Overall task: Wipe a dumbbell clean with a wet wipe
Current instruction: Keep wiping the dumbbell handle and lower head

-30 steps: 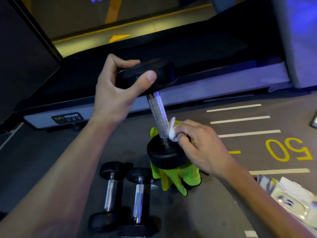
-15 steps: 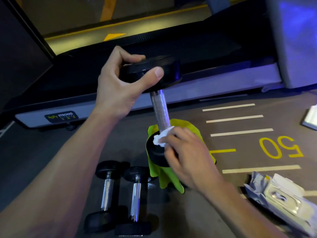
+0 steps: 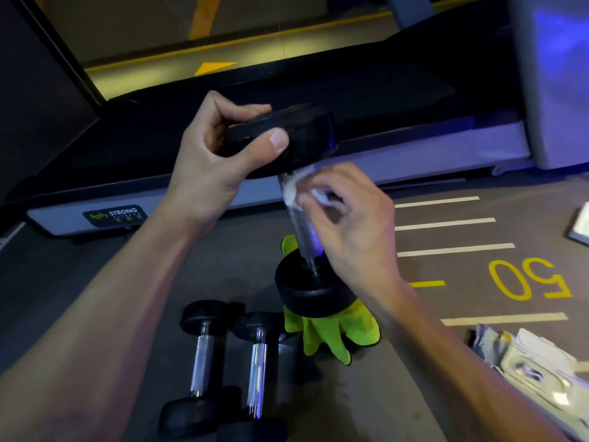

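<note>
Grey gym flooring [image 3: 446,393] with painted lines and a yellow "50" is shown before a treadmill [image 3: 382,100]. Near-upright on a lime cloth [image 3: 328,336], the dumbbell [image 3: 304,231] is seen: two black round heads joined by a knurled chrome handle. Its upper head is gripped by the left hand [image 3: 210,164], fingers curled. A crumpled white wet wipe [image 3: 296,193] is pinched against the handle's top by the right hand [image 3: 353,224]. Two spare dumbbells [image 3: 229,368] are laid alongside.

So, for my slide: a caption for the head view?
Left hand steadies an upright black dumbbell; right hand rubs a white wet wipe on its chrome handle.
</note>
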Tool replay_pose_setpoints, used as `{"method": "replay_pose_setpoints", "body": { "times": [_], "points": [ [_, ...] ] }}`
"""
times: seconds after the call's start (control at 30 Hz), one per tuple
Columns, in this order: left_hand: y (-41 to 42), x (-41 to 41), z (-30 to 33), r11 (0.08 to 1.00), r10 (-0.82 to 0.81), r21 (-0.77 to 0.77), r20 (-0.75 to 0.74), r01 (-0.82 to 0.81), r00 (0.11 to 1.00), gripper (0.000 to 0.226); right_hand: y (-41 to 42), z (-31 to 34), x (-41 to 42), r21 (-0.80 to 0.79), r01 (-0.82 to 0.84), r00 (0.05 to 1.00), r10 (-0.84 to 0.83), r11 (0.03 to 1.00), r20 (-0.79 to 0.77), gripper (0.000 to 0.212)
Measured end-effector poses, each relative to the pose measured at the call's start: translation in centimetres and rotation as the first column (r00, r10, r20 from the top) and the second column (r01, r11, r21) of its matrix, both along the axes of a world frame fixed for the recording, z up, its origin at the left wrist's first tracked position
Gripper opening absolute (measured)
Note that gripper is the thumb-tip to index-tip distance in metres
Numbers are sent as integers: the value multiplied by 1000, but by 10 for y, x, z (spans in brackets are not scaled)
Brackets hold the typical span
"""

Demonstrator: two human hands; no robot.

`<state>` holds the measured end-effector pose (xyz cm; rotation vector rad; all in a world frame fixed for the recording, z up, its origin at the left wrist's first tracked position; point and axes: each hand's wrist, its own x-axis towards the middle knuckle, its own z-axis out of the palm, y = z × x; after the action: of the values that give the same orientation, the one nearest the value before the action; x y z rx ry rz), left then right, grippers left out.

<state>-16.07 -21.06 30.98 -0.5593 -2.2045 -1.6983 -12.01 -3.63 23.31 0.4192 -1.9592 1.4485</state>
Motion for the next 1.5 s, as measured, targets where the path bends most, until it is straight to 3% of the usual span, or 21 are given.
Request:
{"method": "replay_pose_setpoints", "body": {
  "times": [0.07, 0.2, 0.37, 0.47, 0.6, 0.8, 0.9, 1.0, 1.07, 1.13, 1.27, 1.37, 1.5],
  "points": [
    [1, 0, -1, 1000, 5, 8, -6, -5, 1000, 36, -10, -4, 3, -32, 15, 999, -16, 999, -31, 12],
    [0, -3, -9, 997, 40, 66, -35, -38, 999, 36, -5, -43, 33, 169, 90, 995, -96, 981, 24, 35],
    [-2, -4, -13, 995, 51, 85, -18, -50, 999, 36, -21, -7, 13, 274, 86, 996, -93, 958, 13, 40],
    [-8, -7, -14, 994, 65, 87, -25, -63, 998, 36, -20, -27, 27, 307, 65, 997, -74, 949, 19, 44],
    [-13, -7, -18, 991, 69, 120, -41, -64, 997, 36, -6, -40, 42, 470, 63, 998, -66, 880, -11, 44],
    [-8, -8, -17, 994, 41, 104, -66, -34, 997, 33, -20, -18, 25, 475, 21, 999, -39, 880, 28, 54],
    [-8, -10, -20, 989, 53, 145, -85, -41, 995, 31, -3, -39, 50, 572, -9, 998, -25, 820, 51, 46],
    [-7, -9, -21, 988, 42, 155, -100, -26, 994, 31, 25, -33, 55, 454, -37, 993, -17, 890, 114, 28],
    [-6, -8, -21, 991, 21, 137, -110, -6, 994, 32, 40, -26, 50, 277, 22, 985, -68, 961, 158, 29],
    [-4, -7, -19, 990, -9, 138, -113, 24, 994, 34, 50, -24, 46, 202, 45, 970, -91, 978, 224, 34],
    [0, -7, -19, 985, -42, 164, -120, 61, 992, 35, 40, -27, 54, 406, -261, 914, 90, 876, 395, 35],
    [1, -6, -20, 982, -23, 182, -136, 48, 990, 36, 31, -26, 54, 504, -276, 915, 64, 818, 398, 30],
    [2, -2, -21, 982, -8, 183, -143, 35, 990, 36, 26, -21, 35, 350, -304, 840, 76, 886, 537, 17]
  ]
}}
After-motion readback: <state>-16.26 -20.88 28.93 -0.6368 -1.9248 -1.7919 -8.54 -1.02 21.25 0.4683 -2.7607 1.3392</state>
